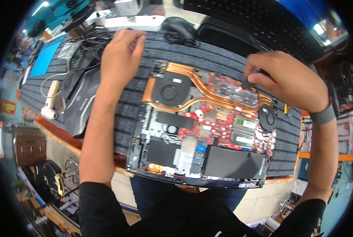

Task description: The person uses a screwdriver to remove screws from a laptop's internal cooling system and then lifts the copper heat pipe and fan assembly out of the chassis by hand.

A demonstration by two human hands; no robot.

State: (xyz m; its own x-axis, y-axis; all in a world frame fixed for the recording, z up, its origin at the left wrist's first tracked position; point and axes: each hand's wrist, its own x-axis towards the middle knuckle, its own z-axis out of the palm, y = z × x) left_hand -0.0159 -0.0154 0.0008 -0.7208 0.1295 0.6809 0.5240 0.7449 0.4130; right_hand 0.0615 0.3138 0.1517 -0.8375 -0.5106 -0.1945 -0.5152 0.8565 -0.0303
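Note:
An opened laptop (220,118) lies before me, its red circuit board, copper heat pipes, two fans and black battery (233,162) exposed. My right hand (285,81) is closed over the board's far right part. Its fingers pinch a small dark tool (247,83) whose kind I cannot make out. Just beside the tool, a clear plastic container (233,93) rests across the heat pipes. Past the laptop's far left corner, my left hand (123,57) hovers with fingers curled and thumb close to the index finger. Whatever it may hold is hidden.
A grey striped mat (123,130) covers the table. Left of the laptop are a dark bag-like item (81,106), a cream handheld device (52,100) with a cable and tangled black cables (95,43). A white power strip (135,23) and a black mouse (178,27) stand behind.

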